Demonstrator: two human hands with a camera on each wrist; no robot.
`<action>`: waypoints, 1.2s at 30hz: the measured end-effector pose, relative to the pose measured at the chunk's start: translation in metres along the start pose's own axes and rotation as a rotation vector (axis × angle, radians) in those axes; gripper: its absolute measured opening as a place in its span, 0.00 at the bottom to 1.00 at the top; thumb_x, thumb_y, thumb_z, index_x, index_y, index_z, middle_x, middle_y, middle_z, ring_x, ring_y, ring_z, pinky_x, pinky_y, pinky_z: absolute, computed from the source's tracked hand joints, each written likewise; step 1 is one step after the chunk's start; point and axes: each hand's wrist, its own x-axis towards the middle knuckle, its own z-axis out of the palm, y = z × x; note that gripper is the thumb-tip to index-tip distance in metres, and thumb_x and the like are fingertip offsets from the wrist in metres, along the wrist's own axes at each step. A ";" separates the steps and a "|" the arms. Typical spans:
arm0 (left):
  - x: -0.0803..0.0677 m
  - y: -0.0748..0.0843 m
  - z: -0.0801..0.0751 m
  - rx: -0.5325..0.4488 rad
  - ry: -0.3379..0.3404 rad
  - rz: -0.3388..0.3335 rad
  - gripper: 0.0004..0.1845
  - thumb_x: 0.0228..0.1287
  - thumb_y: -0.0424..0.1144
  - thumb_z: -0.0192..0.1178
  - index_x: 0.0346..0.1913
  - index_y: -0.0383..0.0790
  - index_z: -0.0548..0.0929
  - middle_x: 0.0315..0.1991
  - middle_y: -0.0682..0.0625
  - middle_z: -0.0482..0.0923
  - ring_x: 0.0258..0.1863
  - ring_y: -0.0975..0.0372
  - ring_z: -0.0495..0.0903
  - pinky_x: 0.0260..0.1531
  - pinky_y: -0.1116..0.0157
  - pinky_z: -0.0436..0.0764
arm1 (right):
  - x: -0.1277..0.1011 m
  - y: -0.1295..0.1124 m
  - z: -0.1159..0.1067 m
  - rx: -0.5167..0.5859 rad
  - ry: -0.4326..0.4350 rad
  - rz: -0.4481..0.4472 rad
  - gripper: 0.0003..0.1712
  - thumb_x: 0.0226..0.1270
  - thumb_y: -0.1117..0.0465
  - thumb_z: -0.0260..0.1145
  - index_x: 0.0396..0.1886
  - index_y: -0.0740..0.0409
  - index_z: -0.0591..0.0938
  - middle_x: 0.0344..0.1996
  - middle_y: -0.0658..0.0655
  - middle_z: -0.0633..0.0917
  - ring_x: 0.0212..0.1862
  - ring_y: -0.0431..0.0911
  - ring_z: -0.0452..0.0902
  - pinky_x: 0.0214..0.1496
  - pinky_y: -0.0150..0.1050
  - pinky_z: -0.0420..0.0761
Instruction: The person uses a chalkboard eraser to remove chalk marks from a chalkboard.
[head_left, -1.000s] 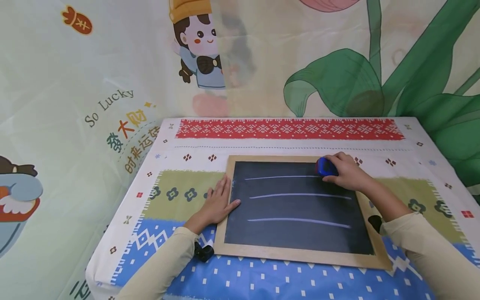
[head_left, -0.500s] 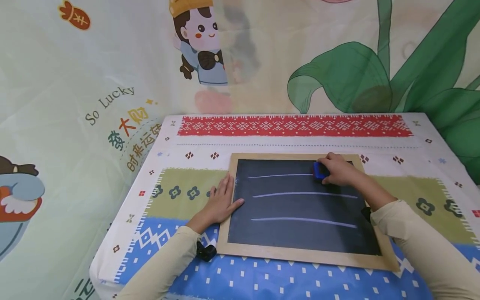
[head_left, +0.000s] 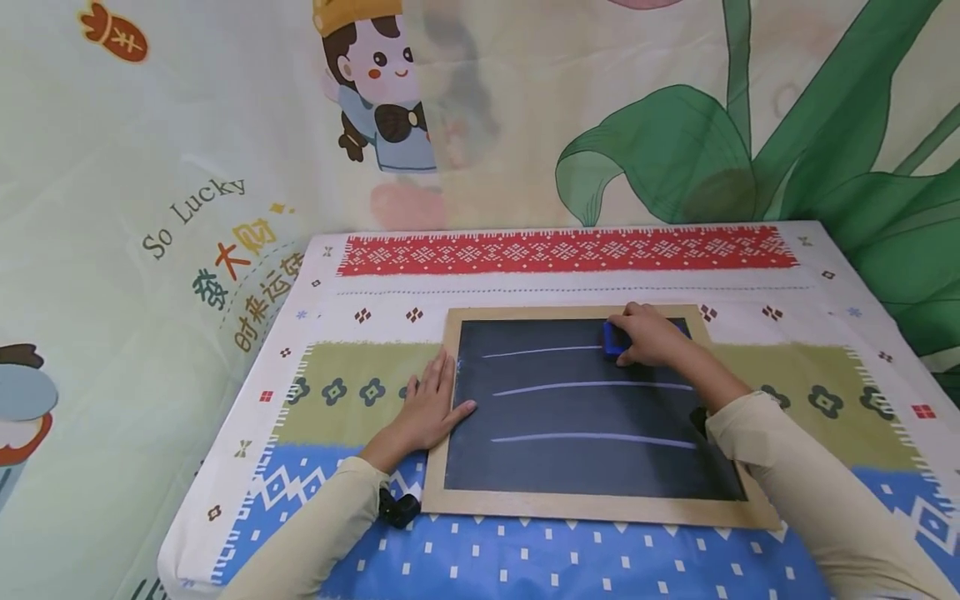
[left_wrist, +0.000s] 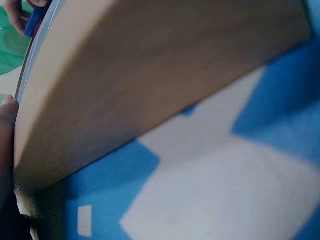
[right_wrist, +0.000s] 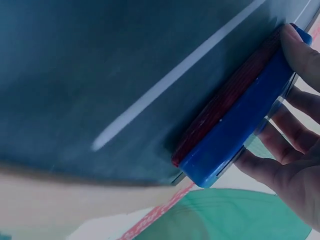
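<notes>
One blue eraser (head_left: 615, 339), wood-framed chalkboard (head_left: 585, 412)

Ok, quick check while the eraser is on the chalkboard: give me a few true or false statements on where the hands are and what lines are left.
1. The right hand holds the blue eraser against the chalkboard. True.
2. The eraser sits on the bottom chalk line. False: it is at the right end of the top chalk line; the bottom chalk line is untouched.
3. The left hand lies flat at the board's left frame edge. True.
4. Only one chalk line shows on the board. False: three are visible, the middle chalk line among them.
5. The left hand grips a piece of chalk. False: its fingers are straight and hold nothing.
</notes>
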 end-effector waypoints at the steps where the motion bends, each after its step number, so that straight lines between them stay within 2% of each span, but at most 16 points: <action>1: 0.000 -0.001 0.000 0.002 0.002 -0.001 0.45 0.65 0.60 0.43 0.72 0.36 0.36 0.73 0.41 0.30 0.72 0.47 0.38 0.64 0.42 0.40 | 0.003 -0.003 0.001 -0.003 -0.004 -0.002 0.38 0.46 0.59 0.73 0.57 0.68 0.72 0.46 0.68 0.74 0.48 0.60 0.68 0.48 0.53 0.71; 10: -0.001 -0.004 0.001 0.009 0.001 0.002 0.45 0.65 0.59 0.44 0.72 0.36 0.37 0.73 0.41 0.30 0.71 0.47 0.38 0.64 0.42 0.40 | 0.028 -0.044 0.010 -0.013 0.006 -0.072 0.39 0.46 0.57 0.74 0.59 0.65 0.72 0.48 0.66 0.74 0.49 0.57 0.68 0.49 0.49 0.72; 25: -0.004 -0.002 0.005 0.005 0.010 0.007 0.44 0.65 0.59 0.43 0.72 0.36 0.38 0.73 0.41 0.31 0.71 0.45 0.40 0.63 0.41 0.42 | 0.065 -0.114 0.022 -0.055 -0.046 -0.132 0.39 0.46 0.53 0.74 0.59 0.60 0.73 0.51 0.62 0.73 0.51 0.54 0.67 0.50 0.47 0.73; 36: -0.001 0.000 0.004 0.018 0.016 0.012 0.44 0.65 0.60 0.42 0.72 0.36 0.38 0.73 0.41 0.30 0.71 0.46 0.39 0.63 0.41 0.42 | 0.076 -0.142 0.022 -0.075 -0.035 -0.147 0.39 0.46 0.52 0.74 0.60 0.59 0.73 0.54 0.62 0.73 0.56 0.55 0.66 0.52 0.47 0.73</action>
